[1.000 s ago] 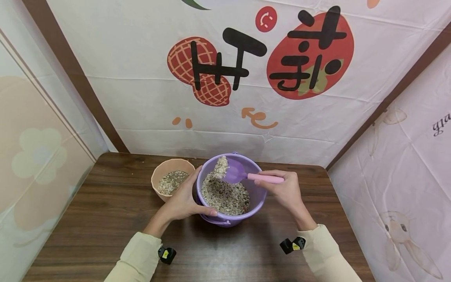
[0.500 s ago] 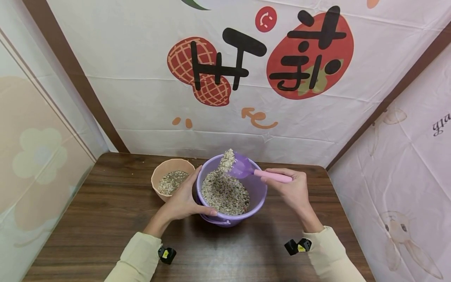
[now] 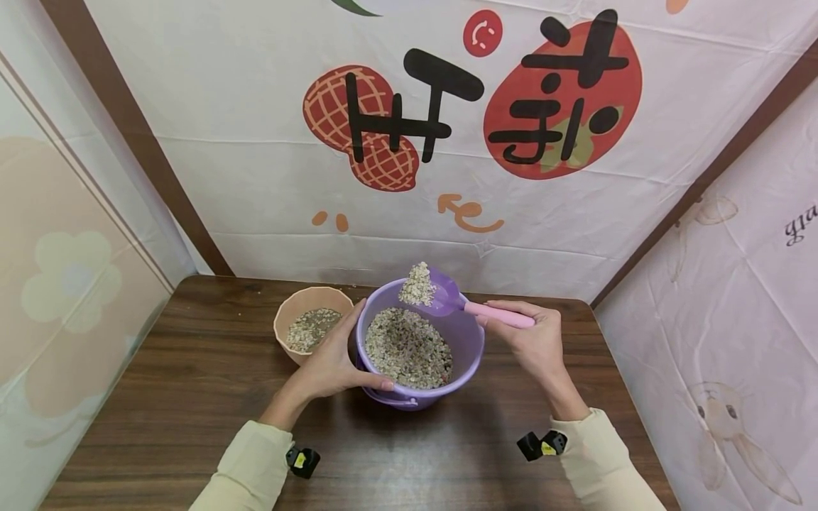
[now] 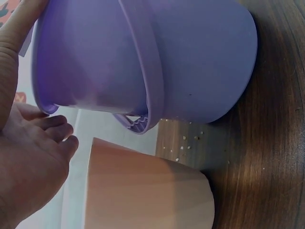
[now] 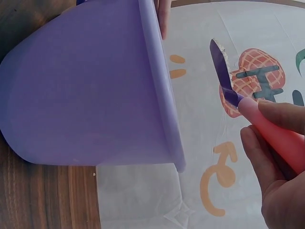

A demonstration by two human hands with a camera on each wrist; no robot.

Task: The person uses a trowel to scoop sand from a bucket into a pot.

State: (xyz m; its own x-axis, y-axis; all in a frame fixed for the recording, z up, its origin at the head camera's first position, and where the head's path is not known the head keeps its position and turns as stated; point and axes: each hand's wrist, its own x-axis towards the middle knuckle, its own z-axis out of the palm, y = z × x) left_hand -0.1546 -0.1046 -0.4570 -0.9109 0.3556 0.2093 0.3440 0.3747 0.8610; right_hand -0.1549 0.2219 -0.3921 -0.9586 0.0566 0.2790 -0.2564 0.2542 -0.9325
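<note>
A purple bucket [image 3: 469,348] of mixed flakes and grains [image 3: 409,348] stands on the table. My left hand [image 3: 329,362] holds it at the near left of its rim, thumb along the front and fingers along the side; in the left wrist view fingers curl beneath the rim. With my right hand [image 3: 530,344] I grip the pink handle of a small scoop shovel [image 3: 445,294], whose purple blade carries a heap of pale flakes [image 3: 418,285] above the bucket's far rim. In the right wrist view the shovel [image 5: 220,67] is higher than the bucket's rim.
Left of the bucket is a peach-coloured faceted bowl [image 3: 287,312] holding some of the same mix, close beside my left hand. A few spilled flakes [image 4: 183,143] lie on the wooden table [image 3: 192,369]. A printed cloth wall [image 3: 268,248] rises behind the table's back edge.
My right hand has raised the shovel and moved it right and toward the back, from over the grains to the far rim. The heap on the blade went with it. The left hand has stayed put.
</note>
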